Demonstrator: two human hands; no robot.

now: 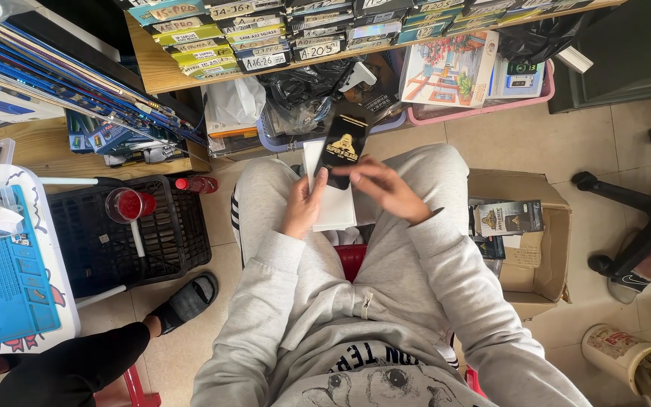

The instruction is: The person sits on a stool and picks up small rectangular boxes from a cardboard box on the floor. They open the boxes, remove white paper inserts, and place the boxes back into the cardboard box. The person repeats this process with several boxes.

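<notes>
Head view, looking straight down on a seated person in grey sweats.

Left hand [303, 207]: rests on the left knee, fingers curled up around the lower left edge of a black packet [342, 145]. Thumb lies against the packet's side, so it is a light pinch.

Right hand [387, 190]: comes in from 3 o'clock of the packet, fingers bent, fingertips [357, 170] touching the packet's lower right edge. Pinch grip; palm faces down.

The black packet is flat and slim, with a gold picture on its face. It stands tilted, top end toward 12 o'clock, held above the knees between both hands. Directly under it, on the lap, lies a white sheet stack [333, 203], partly hidden by the left hand.

Around:
- Cardboard box [544, 249] on the floor at 3 o'clock of the hands, open, with more dark packets [508, 218] inside.
- Black crate [145, 234] at 9 o'clock, a red cup [129, 205] standing on it.
- Blue mat [5, 286] on a white table at far 9 o'clock, small tools on it.
- Wooden shelf [160, 71] at 12 o'clock, loaded with labelled boxes.
- Pink basket [484, 105] at 1 o'clock, beside the shelf.
- Another person's foot in a dark slipper [186, 301] at 8 o'clock.
</notes>
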